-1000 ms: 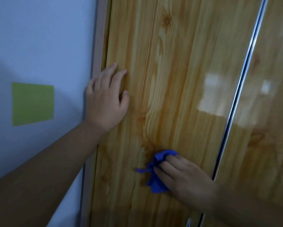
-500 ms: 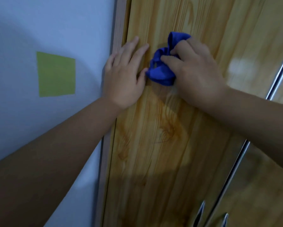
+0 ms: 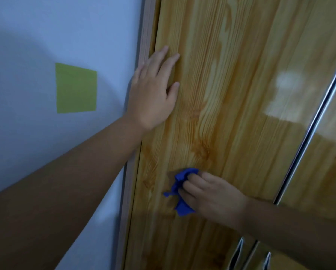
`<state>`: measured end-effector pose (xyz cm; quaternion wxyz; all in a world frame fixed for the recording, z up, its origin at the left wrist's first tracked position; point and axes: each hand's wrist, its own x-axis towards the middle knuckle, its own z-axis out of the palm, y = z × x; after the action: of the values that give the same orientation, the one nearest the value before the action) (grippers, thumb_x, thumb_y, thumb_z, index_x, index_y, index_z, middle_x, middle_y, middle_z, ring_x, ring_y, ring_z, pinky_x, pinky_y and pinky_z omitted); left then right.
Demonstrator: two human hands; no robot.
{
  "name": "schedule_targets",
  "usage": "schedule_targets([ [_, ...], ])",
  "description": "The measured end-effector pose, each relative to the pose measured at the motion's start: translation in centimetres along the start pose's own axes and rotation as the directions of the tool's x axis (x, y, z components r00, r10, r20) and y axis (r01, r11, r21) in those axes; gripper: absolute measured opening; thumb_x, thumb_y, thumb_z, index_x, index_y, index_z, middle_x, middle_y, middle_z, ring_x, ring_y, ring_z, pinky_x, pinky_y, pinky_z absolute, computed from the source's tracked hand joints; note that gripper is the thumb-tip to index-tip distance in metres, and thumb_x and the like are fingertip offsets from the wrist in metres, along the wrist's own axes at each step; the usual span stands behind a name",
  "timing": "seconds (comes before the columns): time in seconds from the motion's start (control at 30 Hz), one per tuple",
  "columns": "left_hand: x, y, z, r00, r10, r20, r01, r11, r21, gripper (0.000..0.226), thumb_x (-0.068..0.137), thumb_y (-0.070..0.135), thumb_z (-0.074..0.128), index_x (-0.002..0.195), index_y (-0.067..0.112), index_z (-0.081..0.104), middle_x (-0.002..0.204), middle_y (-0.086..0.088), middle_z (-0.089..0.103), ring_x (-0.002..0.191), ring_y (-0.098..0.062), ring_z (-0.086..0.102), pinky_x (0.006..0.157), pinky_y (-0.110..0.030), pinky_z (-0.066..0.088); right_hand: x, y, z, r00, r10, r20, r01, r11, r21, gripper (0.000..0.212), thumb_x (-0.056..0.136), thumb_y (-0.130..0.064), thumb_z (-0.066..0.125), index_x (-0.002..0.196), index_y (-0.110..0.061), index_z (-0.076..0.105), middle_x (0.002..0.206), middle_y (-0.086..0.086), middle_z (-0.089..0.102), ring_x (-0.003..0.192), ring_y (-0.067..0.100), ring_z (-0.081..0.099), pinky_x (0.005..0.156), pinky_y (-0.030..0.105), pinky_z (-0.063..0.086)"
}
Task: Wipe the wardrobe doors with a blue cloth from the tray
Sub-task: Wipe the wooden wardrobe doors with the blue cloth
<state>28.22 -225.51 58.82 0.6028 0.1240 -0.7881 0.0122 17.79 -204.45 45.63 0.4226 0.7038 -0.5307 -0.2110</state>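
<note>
The left wardrobe door (image 3: 231,94) is glossy wood with a pine grain and fills the middle of the view. My left hand (image 3: 153,90) lies flat and open against its left edge, fingers pointing up. Lower down, my right hand (image 3: 208,195) presses a crumpled blue cloth (image 3: 180,191) against the door; the cloth bulges out to the left of my fingers. The right wardrobe door (image 3: 322,172) begins past a metal strip (image 3: 309,133).
A pale blue wall (image 3: 46,36) stands left of the wardrobe, with a green square sticker (image 3: 76,88) on it. Two metal door handles (image 3: 239,252) show at the bottom right. The tray is out of view.
My right hand has swept the blue cloth down the door, from beside my left hand to well below it. My left hand stays flat on the door's left edge.
</note>
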Motion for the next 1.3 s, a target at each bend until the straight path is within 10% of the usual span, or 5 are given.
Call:
schedule_targets([
  [0.4, -13.8, -0.8, 3.4, 0.977, -0.213, -0.002, 0.212, 0.973, -0.093, 0.056, 0.102, 0.039, 0.048, 0.154, 0.021, 0.040, 0.169, 0.003, 0.027, 0.162, -0.016, 0.007, 0.131, -0.041, 0.014, 8.3, 18.9, -12.1, 0.751, 0.529, -0.396, -0.604, 0.792, -0.090, 0.031, 0.098, -0.014, 0.051, 0.126, -0.008, 0.064, 0.116, 0.016, 0.057, 0.112, 0.040, 0.051, 0.096, 0.050, 0.040],
  [0.87, -15.3, -1.8, 4.9, 0.978, -0.203, 0.043, 0.206, 0.974, -0.094, 0.057, 0.108, 0.026, 0.046, 0.161, 0.013, 0.032, 0.172, -0.005, 0.022, 0.162, -0.015, -0.001, 0.129, -0.020, -0.002, -2.3, -6.9, 3.6, 0.982, 0.190, -0.014, -0.186, 0.972, 0.142, 0.031, 0.096, -0.021, 0.048, 0.111, -0.014, 0.074, 0.101, 0.003, 0.066, 0.101, 0.027, 0.061, 0.096, 0.039, 0.053],
  [1.1, -15.1, -0.7, 4.1, 0.977, -0.209, 0.047, 0.213, 0.972, -0.102, 0.067, 0.099, 0.028, 0.046, 0.160, 0.007, 0.030, 0.171, -0.008, 0.027, 0.163, -0.024, 0.011, 0.131, -0.038, 0.015, -3.0, -6.2, 0.7, 0.969, 0.239, -0.063, -0.222, 0.954, 0.203, 0.027, 0.101, -0.026, 0.044, 0.108, -0.032, 0.069, 0.091, -0.011, 0.066, 0.081, 0.011, 0.065, 0.076, 0.025, 0.058],
  [1.3, -10.6, 5.3, 3.4, 0.989, 0.145, 0.039, -0.135, 0.971, -0.198, 0.052, 0.096, 0.028, 0.048, 0.142, 0.007, 0.059, 0.155, -0.007, 0.051, 0.152, -0.026, 0.040, 0.120, -0.046, 0.037, -6.6, -1.6, -5.3, 0.845, 0.483, -0.229, -0.447, 0.874, 0.190, 0.015, 0.084, -0.036, 0.064, 0.097, -0.037, 0.057, 0.086, -0.016, 0.049, 0.063, 0.002, 0.048, 0.058, 0.015, 0.047],
])
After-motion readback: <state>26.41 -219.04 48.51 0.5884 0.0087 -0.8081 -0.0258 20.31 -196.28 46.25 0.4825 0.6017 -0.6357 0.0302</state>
